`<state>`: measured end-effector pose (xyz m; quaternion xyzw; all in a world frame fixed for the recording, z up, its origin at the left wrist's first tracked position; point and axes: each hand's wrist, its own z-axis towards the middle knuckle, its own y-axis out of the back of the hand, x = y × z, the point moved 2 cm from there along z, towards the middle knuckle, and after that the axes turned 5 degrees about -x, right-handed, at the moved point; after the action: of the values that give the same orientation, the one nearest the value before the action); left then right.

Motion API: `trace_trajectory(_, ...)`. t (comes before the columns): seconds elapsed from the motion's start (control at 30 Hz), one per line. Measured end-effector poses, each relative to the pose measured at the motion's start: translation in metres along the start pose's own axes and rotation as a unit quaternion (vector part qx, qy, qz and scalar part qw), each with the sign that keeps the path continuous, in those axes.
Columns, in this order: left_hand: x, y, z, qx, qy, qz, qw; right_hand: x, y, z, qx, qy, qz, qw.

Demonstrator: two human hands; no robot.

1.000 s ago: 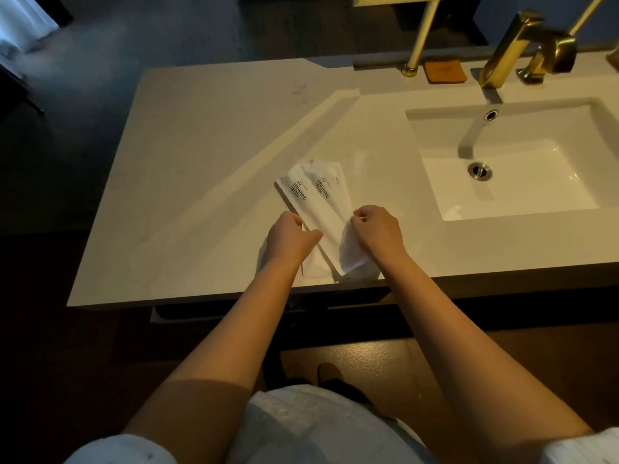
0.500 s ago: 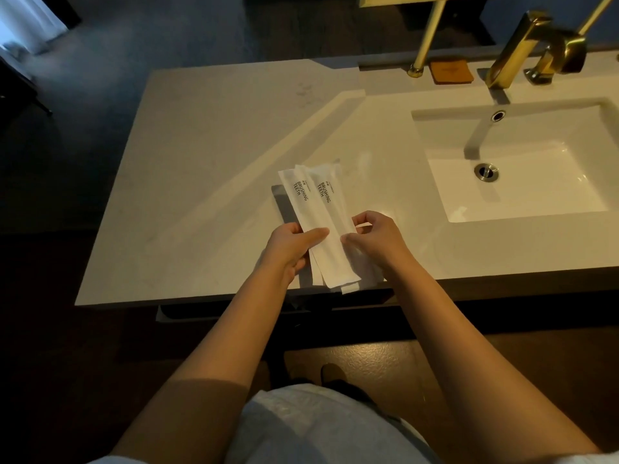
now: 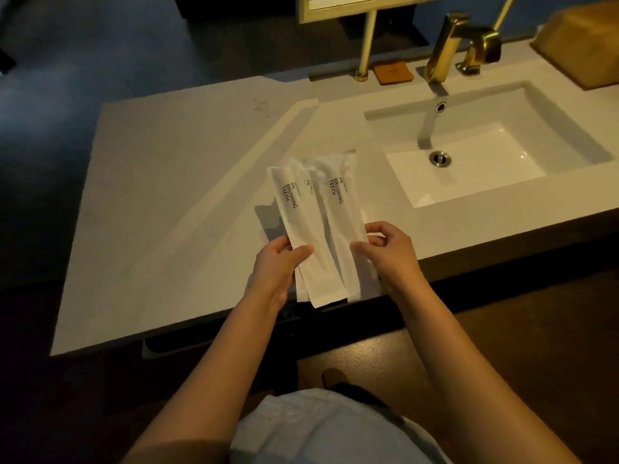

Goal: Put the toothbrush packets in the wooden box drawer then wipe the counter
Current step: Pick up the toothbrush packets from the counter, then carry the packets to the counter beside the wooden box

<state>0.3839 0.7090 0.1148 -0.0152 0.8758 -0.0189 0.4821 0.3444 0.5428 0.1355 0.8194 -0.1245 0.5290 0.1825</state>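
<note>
Mid-frame: toothbrush packets [image 3: 313,226], long axes toward top, pinched by left hand [image 3: 276,267] and right hand [image 3: 390,252]; wooden box [image 3: 582,45] upper right, nearer right hand.

The toothbrush packets [image 3: 315,229] have been raised off the table [image 3: 160,202] and now stand clear of it, printed ends toward 12 o'clock. The left hand [image 3: 278,266] has shifted from pressing down on them to pinching the left packet, thumb on top. The right hand [image 3: 385,249] now pinches the right packet. The packets have fanned slightly apart at the top.
</note>
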Motion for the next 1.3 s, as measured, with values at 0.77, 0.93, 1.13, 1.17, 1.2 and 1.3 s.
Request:
trace_trajectory(0.77,0.148,-0.146,-0.077,0.208,-0.031,0.464,0.860,-0.229,0.269,-0.167,-0.276,-0.286,0.077,0.915)
trace_trajectory(0.93,0.190,-0.216,-0.100,0.236,-0.034,0.499,0.833,-0.284,0.335,-0.194,-0.289,-0.352,0.090,0.886)
trace_trajectory(1.13,0.203,-0.279,-0.090,0.208,-0.110,0.579,0.780,-0.305,0.411,-0.179,-0.329,-0.358,0.135,0.864)
trace_trajectory(1.17,0.203,-0.287,-0.088,0.206,-0.109,0.590,0.774,-0.307,0.423,-0.174,-0.336,-0.355,0.141,0.861)
trace_trajectory(1.2,0.204,-0.295,-0.085,0.205,-0.102,0.600,0.767,-0.308,0.435,-0.168,-0.343,-0.354,0.143,0.858)
trace_trajectory(1.3,0.210,-0.328,-0.078,0.220,-0.083,0.626,0.744,-0.313,0.466,-0.152,-0.355,-0.354,0.150,0.852)
